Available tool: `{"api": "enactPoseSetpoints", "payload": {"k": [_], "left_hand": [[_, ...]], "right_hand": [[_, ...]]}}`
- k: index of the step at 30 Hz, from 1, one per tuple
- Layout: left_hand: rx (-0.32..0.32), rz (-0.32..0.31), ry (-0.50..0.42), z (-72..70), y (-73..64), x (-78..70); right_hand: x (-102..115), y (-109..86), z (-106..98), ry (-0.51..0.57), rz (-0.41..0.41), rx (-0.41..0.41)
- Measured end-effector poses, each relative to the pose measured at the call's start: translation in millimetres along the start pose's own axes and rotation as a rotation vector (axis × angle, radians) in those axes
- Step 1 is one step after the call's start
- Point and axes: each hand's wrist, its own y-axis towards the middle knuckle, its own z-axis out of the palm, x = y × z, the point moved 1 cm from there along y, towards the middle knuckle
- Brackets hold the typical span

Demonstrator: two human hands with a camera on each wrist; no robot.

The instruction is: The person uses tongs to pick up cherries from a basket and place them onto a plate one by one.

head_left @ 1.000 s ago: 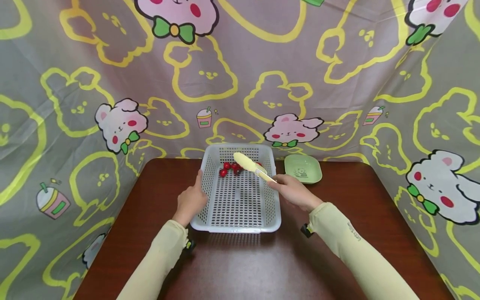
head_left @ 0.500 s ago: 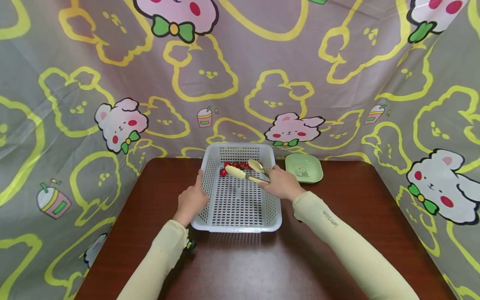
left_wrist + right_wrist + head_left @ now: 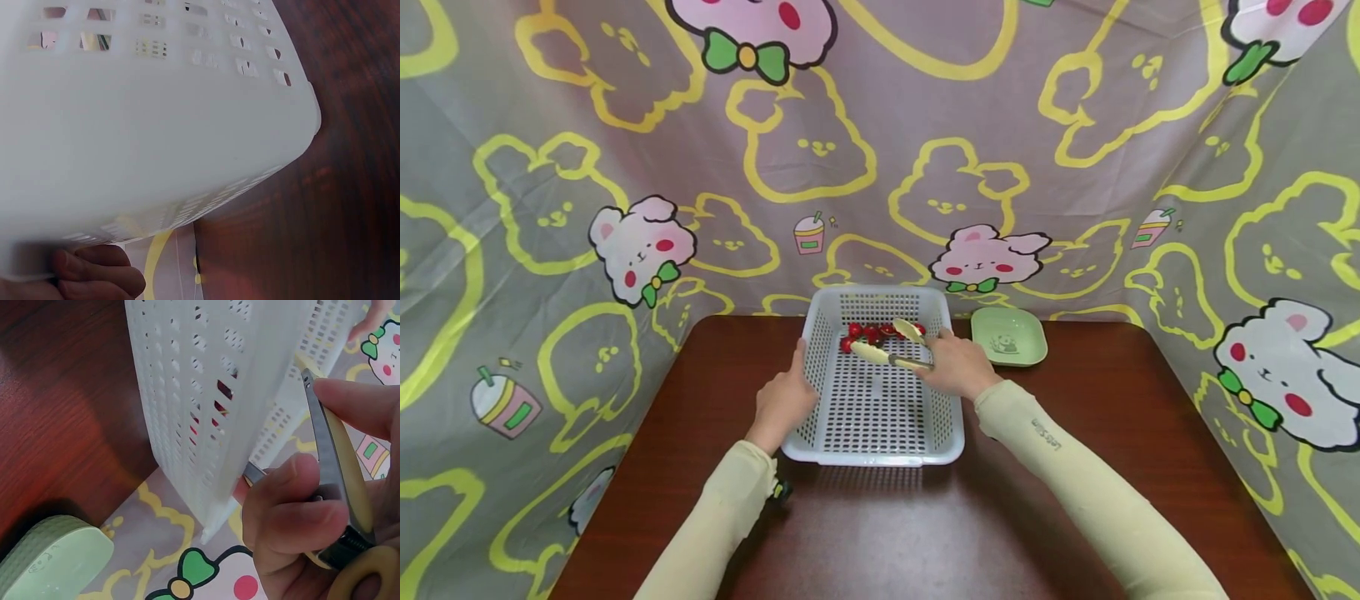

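A white perforated plastic basket [image 3: 872, 459] stands on the table, with several small red round fruits [image 3: 855, 331] near its far end. My left hand [image 3: 784, 404] holds the basket's left rim, index finger laid along it; the left wrist view shows curled fingers [image 3: 106, 278] by the rim. In my right hand [image 3: 961, 367] are tongs [image 3: 871, 353] with pale yellow tips and metal arms. The tongs' two tips are spread apart, close over the fruits. The right wrist view has the tongs' metal arm [image 3: 325, 444] between thumb and fingers, beside the basket's right wall.
A pale green square dish [image 3: 1011, 333] with a panda picture sits to the right of the basket. The dark brown table [image 3: 1090, 433] runs back to a patterned cloth [image 3: 850, 192] that hangs behind and along both sides.
The right hand has come left and lower over the basket's right side, bringing the tongs down to the fruits, their tips now seen spread. The left hand and basket have stayed put.
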Motion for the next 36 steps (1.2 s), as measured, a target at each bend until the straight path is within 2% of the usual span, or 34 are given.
{"api": "enactPoseSetpoints", "payload": {"k": [11, 28, 36], "left_hand": [[-0.002, 0.015, -0.013, 1.0, 0.0, 0.7], [-0.005, 0.009, -0.002, 0.7, 1.4, 2.1], [-0.001, 0.005, -0.002, 0.6, 0.1, 1.9]], "right_hand": [[1.7, 8.3, 10.5, -0.053, 0.001, -0.012], [2.8, 11.1, 15.9, -0.106, -0.029, -0.095], [3.4, 12.1, 16.4, -0.116, -0.027, -0.094]]}}
